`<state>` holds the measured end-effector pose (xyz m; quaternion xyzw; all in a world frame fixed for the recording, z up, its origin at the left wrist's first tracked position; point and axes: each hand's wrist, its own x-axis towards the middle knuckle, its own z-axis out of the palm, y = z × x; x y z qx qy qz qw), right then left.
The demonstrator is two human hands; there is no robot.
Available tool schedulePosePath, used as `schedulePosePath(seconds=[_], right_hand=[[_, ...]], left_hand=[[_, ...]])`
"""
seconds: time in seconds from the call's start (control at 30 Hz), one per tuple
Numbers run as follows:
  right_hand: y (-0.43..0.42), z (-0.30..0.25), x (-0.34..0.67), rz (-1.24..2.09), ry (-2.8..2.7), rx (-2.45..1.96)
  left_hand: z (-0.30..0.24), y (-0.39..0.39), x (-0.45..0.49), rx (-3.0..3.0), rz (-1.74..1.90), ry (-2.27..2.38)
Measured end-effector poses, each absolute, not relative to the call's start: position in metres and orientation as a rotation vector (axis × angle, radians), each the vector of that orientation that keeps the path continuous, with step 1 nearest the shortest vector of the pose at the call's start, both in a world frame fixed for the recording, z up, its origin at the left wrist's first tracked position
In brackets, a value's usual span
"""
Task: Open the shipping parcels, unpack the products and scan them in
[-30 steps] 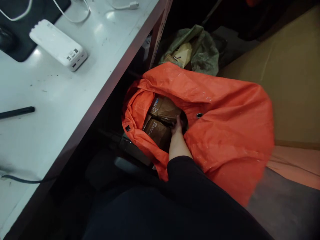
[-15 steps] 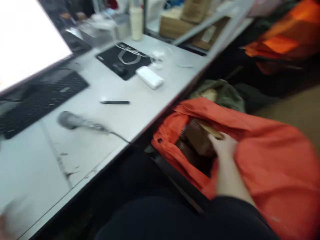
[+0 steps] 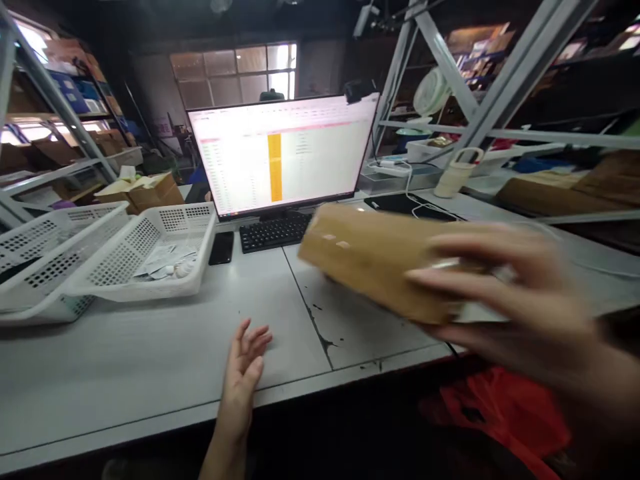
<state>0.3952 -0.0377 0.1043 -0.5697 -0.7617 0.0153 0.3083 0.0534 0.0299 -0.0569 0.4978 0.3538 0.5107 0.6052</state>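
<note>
My right hand (image 3: 510, 303) is closed around a brown wrapped parcel (image 3: 373, 263), holding it in the air above the grey table (image 3: 125, 357), right of centre. Both are blurred by motion. My left hand (image 3: 243, 373) rests at the table's front edge with its fingers spread and nothing in it. The orange sack (image 3: 500, 410) shows below the table edge at lower right.
A lit monitor (image 3: 283, 153) and a black keyboard (image 3: 275, 232) stand behind the parcel, with a dark phone (image 3: 222, 248) beside them. White perforated baskets (image 3: 145, 260) sit at the left. A cardboard box (image 3: 145, 190), metal shelving (image 3: 465, 80) and cables lie behind.
My right hand has lifted a brown parcel out of the orange sack up over the table. The view has swung up from the floor to the desk, and my left hand has come into sight.
</note>
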Motion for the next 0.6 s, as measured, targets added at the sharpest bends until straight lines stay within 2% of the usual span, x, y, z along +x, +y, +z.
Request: schedulePosePath(seconds=[0.07,0.17,0.27,0.37,0.43,0.6], right_hand=[[-0.011,0.102,0.351,-0.453,-2.150,-1.185],[0.023,0.070,0.287,-0.704,-2.307,-1.021],[0.026,0.045,0.255,-0.521,-2.438,-0.872],[0.023,0.048,0.283,-0.293,-2.444,-0.782],[0.036,0.054,0.333,-0.303,-2.295,-0.960],[0.115,0.034,0.468,-0.224,-1.949,-1.966]], left_hand=[[-0.052,0.031,0.056,1.160,1.129,0.806],[-0.048,0.036,0.058,1.128,1.136,0.819],[-0.050,0.042,0.051,1.071,1.187,0.807],[-0.057,0.043,0.041,1.094,1.221,0.777],[-0.062,0.039,0.039,1.224,1.253,0.814],[-0.063,0.022,0.056,1.651,1.350,1.126]])
